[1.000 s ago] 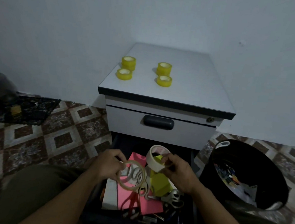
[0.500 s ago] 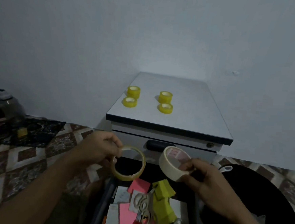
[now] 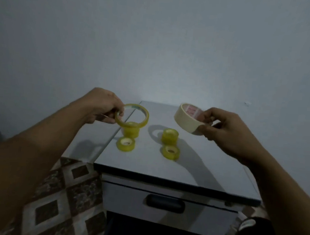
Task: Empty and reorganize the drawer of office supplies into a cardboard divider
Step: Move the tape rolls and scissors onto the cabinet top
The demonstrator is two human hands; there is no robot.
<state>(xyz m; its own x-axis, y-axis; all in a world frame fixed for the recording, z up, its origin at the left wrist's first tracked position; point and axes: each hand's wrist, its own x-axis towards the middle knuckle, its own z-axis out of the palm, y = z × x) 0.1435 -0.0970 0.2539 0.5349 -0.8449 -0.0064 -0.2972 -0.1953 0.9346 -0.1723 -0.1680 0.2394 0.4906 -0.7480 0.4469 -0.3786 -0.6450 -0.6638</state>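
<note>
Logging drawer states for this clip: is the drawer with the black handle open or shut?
Shut. The drawer front sits flush under the cabinet top; only the drawer below is pulled out.

No legible text anywhere. The masking tape roll (image 3: 184, 119), held by the right hand (image 3: 223, 128), has red print on its inner core, too blurred to read. The clear tape ring (image 3: 145, 120), held by the left hand (image 3: 101, 104), shows a greenish mark on its inner rim, also unreadable.

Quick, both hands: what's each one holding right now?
Left hand: pinches the clear tape ring.
Right hand: grips the masking tape roll.
</note>
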